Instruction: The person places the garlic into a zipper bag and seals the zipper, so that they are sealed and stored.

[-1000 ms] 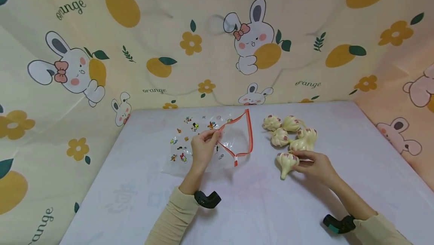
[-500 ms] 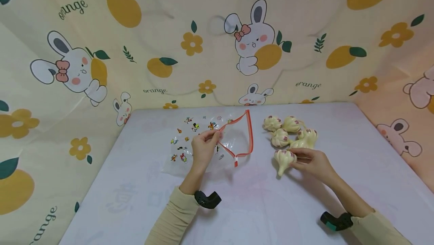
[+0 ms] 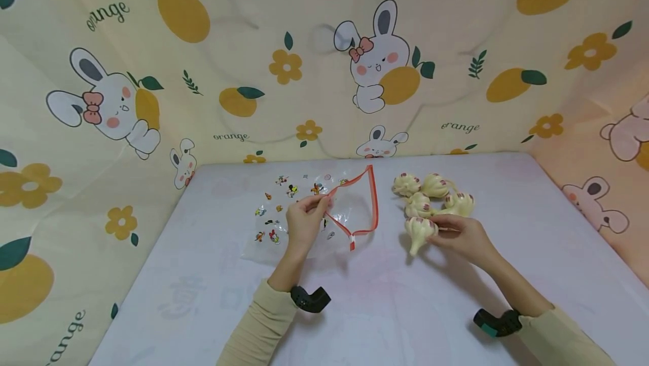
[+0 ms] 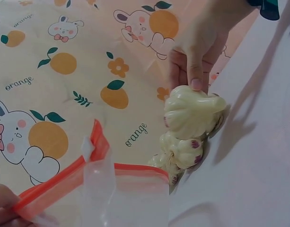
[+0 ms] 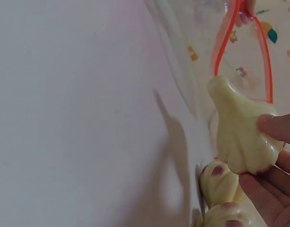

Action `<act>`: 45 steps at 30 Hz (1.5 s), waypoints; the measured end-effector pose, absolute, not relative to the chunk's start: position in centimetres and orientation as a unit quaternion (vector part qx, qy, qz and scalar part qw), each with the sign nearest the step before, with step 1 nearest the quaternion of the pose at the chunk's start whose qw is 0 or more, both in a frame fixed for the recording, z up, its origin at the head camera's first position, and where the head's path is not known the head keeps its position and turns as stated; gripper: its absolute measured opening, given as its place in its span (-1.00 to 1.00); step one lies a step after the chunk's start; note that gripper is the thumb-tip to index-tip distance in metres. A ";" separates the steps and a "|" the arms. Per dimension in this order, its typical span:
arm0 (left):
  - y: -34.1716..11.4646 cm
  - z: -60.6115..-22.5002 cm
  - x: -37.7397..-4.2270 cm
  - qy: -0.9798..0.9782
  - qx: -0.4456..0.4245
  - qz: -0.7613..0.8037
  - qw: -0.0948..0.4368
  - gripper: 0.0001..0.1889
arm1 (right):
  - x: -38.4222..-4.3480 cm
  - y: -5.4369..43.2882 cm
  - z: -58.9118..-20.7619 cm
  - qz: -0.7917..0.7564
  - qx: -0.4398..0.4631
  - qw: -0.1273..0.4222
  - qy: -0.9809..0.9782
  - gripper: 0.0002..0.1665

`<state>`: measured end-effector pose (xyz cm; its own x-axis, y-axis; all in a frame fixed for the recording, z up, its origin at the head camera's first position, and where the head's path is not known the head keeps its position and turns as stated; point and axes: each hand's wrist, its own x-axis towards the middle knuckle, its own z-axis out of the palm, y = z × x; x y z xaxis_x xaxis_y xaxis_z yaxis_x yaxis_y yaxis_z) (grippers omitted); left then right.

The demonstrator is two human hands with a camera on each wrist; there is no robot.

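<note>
Pinching the clear, red-rimmed plastic bag (image 3: 274, 222) at frame centre, left hand (image 3: 304, 222) holds its mouth apart; right hand (image 3: 463, 237) grips one purple-tipped cream garlic bulb (image 3: 421, 231), partly hiding a second bulb (image 3: 459, 202).

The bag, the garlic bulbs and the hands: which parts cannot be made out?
Head view: lower part of the loose bulb behind the right hand, hidden by that hand.
Head view: details of the printed figures on the bag, too small.
Left wrist view: most of the left hand, cut off by the left edge; the rest of the bag, by the bottom edge.
</note>
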<state>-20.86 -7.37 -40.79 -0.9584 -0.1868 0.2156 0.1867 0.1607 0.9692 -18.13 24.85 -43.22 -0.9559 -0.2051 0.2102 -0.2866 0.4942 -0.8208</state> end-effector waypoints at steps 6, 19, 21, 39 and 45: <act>-7.3 -40.7 -20.8 -0.745 0.002 -0.652 0.140 -0.79 | -18.4 24.4 -42.9 0.494 0.157 0.054 -0.853 -0.56; -7.1 -39.0 -19.9 -0.754 0.011 -0.644 0.128 -0.80 | -19.3 23.1 -42.2 0.507 0.156 0.053 -0.846 -0.55; -7.0 -38.5 -19.6 -0.756 0.008 -0.642 0.130 -0.81 | -19.5 22.9 -42.1 0.505 0.159 0.053 -0.846 -0.56; -7.2 -40.7 -20.6 -0.737 0.003 -0.661 0.138 -0.82 | -20.7 21.1 -41.4 0.499 0.160 0.046 -0.850 -0.53; -7.0 -40.5 -20.4 -0.737 0.005 -0.661 0.143 -0.82 | -21.1 20.6 -41.2 0.506 0.156 0.047 -0.847 -0.51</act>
<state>-20.41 -7.04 -40.48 -0.9589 -0.1970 0.2042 0.1816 0.1267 0.9752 -21.07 20.61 -41.18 -0.9467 -0.2170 0.2380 -0.3124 0.4393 -0.8423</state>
